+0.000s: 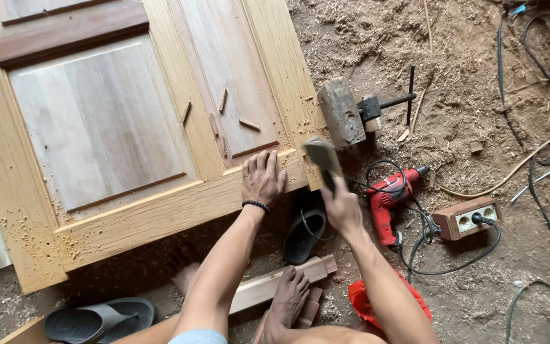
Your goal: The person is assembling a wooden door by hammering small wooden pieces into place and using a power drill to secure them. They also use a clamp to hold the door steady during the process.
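Gripped in the right hand (342,205): a block (323,160), dark and flat, fingers closed round its lower end, upper end blurred, set against the door's (97,121) near right corner. Left hand (263,177): open, palm flat on the door's bottom rail, fingers spread toward the panels, holding nothing; a dark bead bracelet (256,204) on the wrist.

Door: light wood, panelled, lying flat and raised off the floor; a darker board (65,33) across its top panel. Three small wood slivers (224,100) lie on the narrow right panel. Sawdust is scattered along the bottom rail and left stile.

Clamp (364,109): a grey wooden block with black screw and bar handle, touching the door's right edge just above the right hand.

Drill (389,197): red, corded, on the floor just right of the right hand. Socket box (466,218): wooden, two outlets, one black plug in, beside the drill. Black and pale cables (542,191) run over the floor at right.

Sandals: one dark (305,232) under the door's corner, one grey (100,320) at lower left. Bare foot (288,296) rests on a wood offcut (268,285). Floor (466,57): deep in sawdust and shavings.
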